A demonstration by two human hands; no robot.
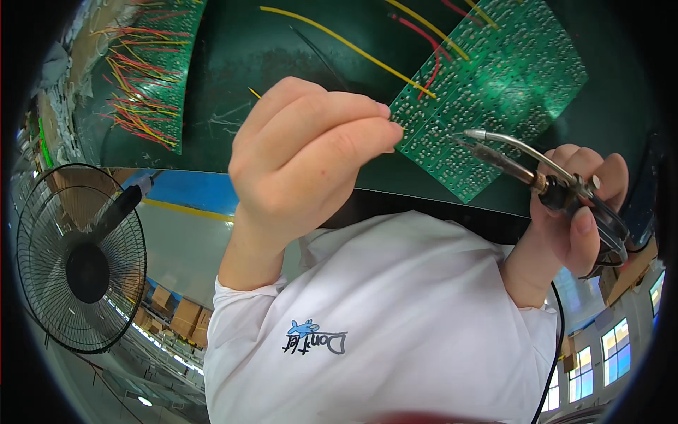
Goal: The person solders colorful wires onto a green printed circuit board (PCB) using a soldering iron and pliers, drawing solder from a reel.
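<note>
My left hand (304, 152) is closed in a pinch at the left edge of a green circuit board (508, 85). What its fingertips hold is hidden. A short yellow wire end (254, 92) shows just behind that hand; I cannot tell whether it belongs to the pinch. Wrapped in my right hand (580, 226) is a soldering iron (505, 161) with a curved metal feed tube (522, 147) clamped alongside. Iron and tube both point left over the lower part of the board. A long yellow wire (346, 49) and a red wire (432, 60) reach the board's upper left edge.
At the far left of the dark green table (226, 42) lies another circuit board (166, 85) with several red and yellow wires. A thin dark tool or wire (318, 53) rests between the boards. A black fan (85, 261) stands left, off the table. Cardboard boxes (185, 316) are farther off.
</note>
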